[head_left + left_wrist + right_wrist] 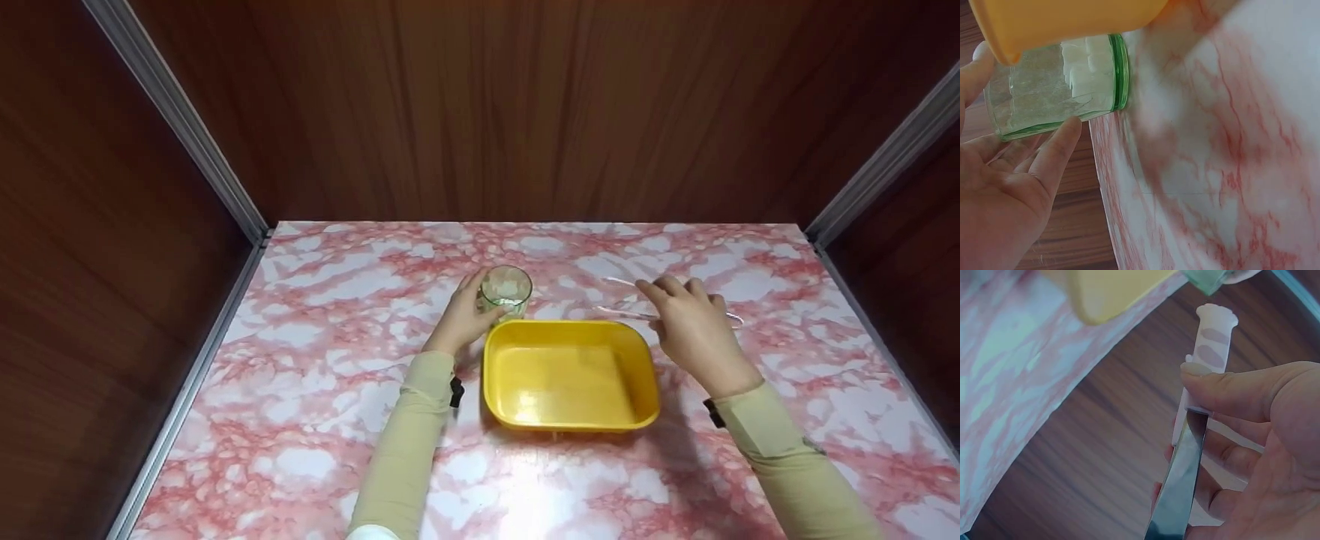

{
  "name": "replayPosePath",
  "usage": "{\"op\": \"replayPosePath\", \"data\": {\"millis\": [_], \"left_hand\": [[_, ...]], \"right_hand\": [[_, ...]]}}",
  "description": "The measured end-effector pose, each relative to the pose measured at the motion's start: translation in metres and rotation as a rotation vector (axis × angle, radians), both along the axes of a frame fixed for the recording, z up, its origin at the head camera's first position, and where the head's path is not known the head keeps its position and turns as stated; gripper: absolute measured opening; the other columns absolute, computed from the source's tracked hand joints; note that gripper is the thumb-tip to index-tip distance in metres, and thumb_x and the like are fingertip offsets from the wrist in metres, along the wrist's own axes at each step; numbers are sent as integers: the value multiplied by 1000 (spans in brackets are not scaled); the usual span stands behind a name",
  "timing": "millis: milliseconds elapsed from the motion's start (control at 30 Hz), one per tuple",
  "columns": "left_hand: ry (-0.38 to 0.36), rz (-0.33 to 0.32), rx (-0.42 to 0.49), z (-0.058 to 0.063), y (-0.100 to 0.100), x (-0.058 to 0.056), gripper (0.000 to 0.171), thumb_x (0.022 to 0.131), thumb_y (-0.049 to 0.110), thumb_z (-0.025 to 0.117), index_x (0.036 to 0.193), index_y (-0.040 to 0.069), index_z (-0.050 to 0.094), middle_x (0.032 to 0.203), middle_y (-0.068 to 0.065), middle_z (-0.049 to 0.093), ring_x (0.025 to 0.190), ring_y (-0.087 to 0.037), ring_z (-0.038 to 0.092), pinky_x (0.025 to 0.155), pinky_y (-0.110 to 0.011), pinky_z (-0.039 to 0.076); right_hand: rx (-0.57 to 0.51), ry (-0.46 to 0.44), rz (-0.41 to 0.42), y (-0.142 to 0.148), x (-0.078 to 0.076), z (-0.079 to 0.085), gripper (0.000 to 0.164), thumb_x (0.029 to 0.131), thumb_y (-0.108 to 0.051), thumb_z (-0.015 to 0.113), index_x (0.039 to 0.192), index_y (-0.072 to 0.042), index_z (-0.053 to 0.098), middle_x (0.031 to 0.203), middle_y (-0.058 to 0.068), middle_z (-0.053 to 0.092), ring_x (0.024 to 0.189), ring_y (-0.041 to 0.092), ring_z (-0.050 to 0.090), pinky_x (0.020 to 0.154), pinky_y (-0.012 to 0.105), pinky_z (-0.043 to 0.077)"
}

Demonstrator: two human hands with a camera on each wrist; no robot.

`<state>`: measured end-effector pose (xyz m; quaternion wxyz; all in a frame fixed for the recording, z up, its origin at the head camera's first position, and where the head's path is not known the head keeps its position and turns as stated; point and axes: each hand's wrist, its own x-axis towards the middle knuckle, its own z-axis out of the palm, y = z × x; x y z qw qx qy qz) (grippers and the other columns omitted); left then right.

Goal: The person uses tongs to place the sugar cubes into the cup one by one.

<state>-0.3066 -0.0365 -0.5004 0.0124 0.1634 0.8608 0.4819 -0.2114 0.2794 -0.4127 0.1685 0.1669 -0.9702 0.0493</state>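
Note:
Beside the back left corner of a yellow plastic basin stands a clear green-tinted drinking glass. My left hand holds it, thumb on the near side and fingers round the other. White block-like pieces show in the lower part of the glass in the left wrist view. My right hand, over the table behind the basin's right side, grips a pair of metal tongs with pale pink tips. The tongs' arms are spread apart, tips pointing left toward the glass, with nothing between them.
The table has a red and white marbled top. Dark wood-grain panels with grey metal edging enclose its back and sides. The basin's back rim lies between and just in front of the two hands.

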Motion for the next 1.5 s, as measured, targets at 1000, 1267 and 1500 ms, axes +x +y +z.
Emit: {"op": "replayPosePath", "data": {"millis": [1000, 1267, 1500], "left_hand": [[38, -1, -9, -3, -3, 0, 76, 87, 22, 72, 150, 10, 30, 149, -12, 32, 131, -24, 38, 107, -31, 34], [22, -4, -4, -2, -2, 0, 76, 88, 22, 71, 150, 9, 29, 151, -16, 28, 126, -31, 45, 102, -33, 41], [45, -6, -18, -2, -1, -1, 76, 88, 22, 71, 149, 7, 29, 149, -15, 31, 129, -30, 42, 105, -34, 38]], "right_hand": [[-137, -155, -157, 73, 65, -55, 58, 78, -1, 74, 130, 5, 49, 114, 28, 52, 93, 50, 48, 59, 65, 46], [-105, -343, -203, 80, 69, -67, 58, 78, -5, 72, 129, 5, 46, 115, 30, 51, 96, 54, 47, 62, 66, 46], [-91, -433, -234, 80, 68, -77, 62, 74, -10, 77, 127, 2, 47, 113, 28, 52, 93, 51, 49, 62, 67, 46]]}}
